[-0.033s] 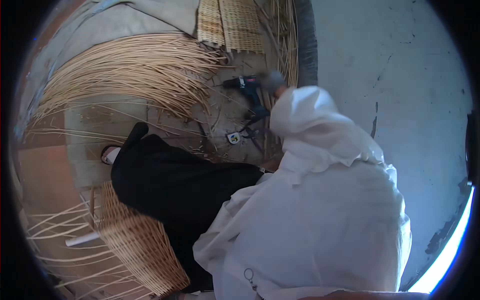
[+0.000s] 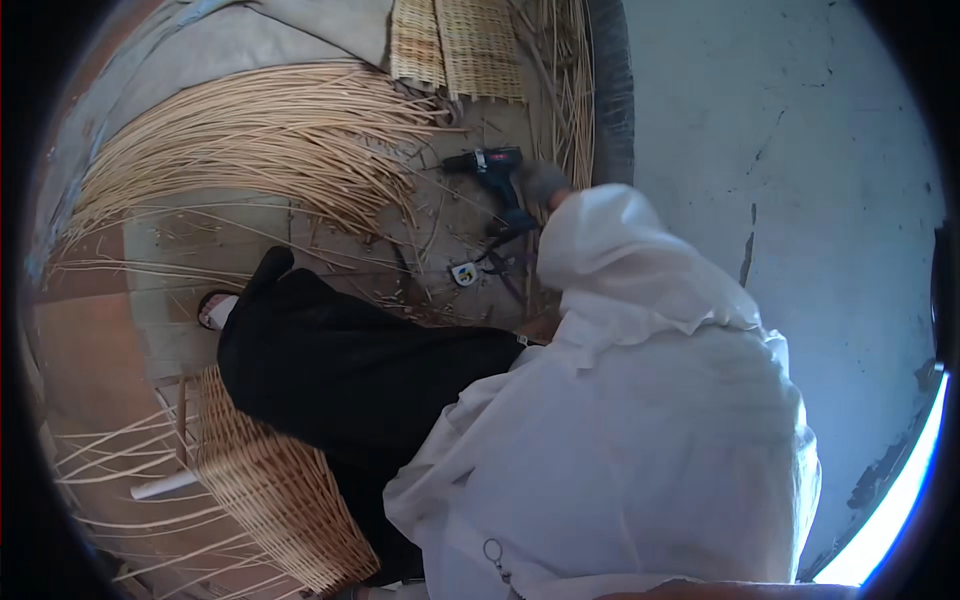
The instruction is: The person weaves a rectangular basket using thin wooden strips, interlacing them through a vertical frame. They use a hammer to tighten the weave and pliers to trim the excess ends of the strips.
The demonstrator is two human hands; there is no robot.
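Note:
My right arm, in a loose white sleeve, reaches up toward the wall side. At its end my right hand (image 2: 545, 184) looks grey and is smeared by motion, so its fingers do not show. Just left of it, a dark cordless drill (image 2: 494, 172) lies on the floor with its bit pointing left; whether the hand touches it is unclear. Below the drill are a small white tape measure (image 2: 464, 274) and a dark hand tool (image 2: 497, 262). My left hand does not show. A woven wicker basket (image 2: 275, 485) lies tilted beside my black-clad leg (image 2: 340, 350).
A large bundle of peeled canes (image 2: 270, 130) spreads across the upper left. Woven panels (image 2: 470, 50) and upright canes (image 2: 572, 90) lie at the far side. The pale wall (image 2: 760, 130) rises on the right. Loose stakes (image 2: 150, 520) stick out left of the basket, near a white tube (image 2: 165, 484).
My right hand has shifted slightly downward beside the drill. The whole view has moved a little; the other things keep their places.

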